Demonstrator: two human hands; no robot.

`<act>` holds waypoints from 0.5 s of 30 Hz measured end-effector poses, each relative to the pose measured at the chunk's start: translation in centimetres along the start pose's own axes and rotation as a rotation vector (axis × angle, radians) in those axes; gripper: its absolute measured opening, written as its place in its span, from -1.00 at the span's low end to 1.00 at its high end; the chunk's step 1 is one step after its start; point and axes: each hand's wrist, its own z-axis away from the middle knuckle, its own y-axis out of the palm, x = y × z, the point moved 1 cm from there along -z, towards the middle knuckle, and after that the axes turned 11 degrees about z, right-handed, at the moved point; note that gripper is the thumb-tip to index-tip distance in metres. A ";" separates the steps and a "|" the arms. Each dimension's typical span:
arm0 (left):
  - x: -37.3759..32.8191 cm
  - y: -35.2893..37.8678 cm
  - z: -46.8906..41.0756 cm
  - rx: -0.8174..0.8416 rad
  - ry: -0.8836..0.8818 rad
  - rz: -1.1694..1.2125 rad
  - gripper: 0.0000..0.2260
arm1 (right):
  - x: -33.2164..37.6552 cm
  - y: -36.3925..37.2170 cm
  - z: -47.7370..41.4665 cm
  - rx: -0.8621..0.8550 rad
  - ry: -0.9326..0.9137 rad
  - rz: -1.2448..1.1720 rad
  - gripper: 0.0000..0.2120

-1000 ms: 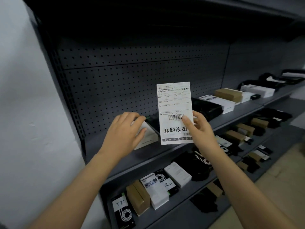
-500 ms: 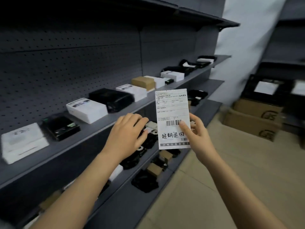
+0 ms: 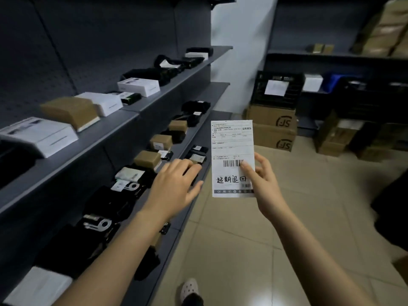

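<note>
My right hand (image 3: 262, 184) pinches a white paper label (image 3: 231, 151) upright in front of me, thumb across its barcode and fingers behind. The label carries printed lines, a barcode and black handwritten characters. My left hand (image 3: 174, 191) hovers palm down with loosely spread fingers beside the label, over the front edge of the lower shelf (image 3: 189, 195), holding nothing.
Grey metal shelves (image 3: 123, 122) run along the left with white, brown and black boxes (image 3: 70, 111) and black bagged cables. Cardboard cartons (image 3: 273, 131) and a black crate (image 3: 278, 89) stand at the far end. Beige tiled floor (image 3: 254, 250) lies to the right, my shoe (image 3: 189, 288) below.
My view has swung right along the shelves toward the aisle end. My left hand came off the white box on the shelf and now hovers free; the label stays in my right hand.
</note>
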 end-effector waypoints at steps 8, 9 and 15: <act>8.1 10.5 -16.1 0.055 0.113 0.126 -0.71 | -2.1 -1.6 -15.8 -0.183 0.062 -0.001 -0.62; 8.9 11.6 -18.0 0.057 0.141 0.132 -0.71 | -2.1 -1.8 -17.6 -0.203 0.070 0.004 -0.62; 12.5 19.2 -28.5 0.068 0.248 0.218 -0.73 | -3.2 -4.2 -27.0 -0.309 0.118 0.007 -0.63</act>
